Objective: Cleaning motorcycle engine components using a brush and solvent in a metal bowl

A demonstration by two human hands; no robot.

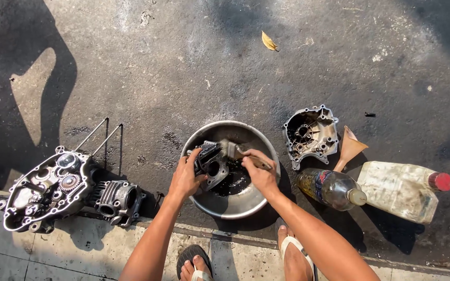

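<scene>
Engine part (210,165): gripped by the left hand (186,178) over the metal bowl (235,205), above dark liquid; judged heavy, rigid and oily, best held by its outer edges.
Brush (234,151): clasped in the right hand (260,174), bristles against the part.
Ground: an engine cover (311,134) and funnel (349,150) lie right of the bowl.
Bottles: a clear bottle with yellow label (332,188); a cloudy jug (399,190) with red cap.
Left curb: engine block (58,190).

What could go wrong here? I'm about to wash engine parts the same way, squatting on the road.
The left hand grips a greasy engine part over the metal basin; it could slip and splash the dark liquid. The right hand works a brush that may flick grime onto the sandalled feet. The bottle lying nearby could roll.
</scene>
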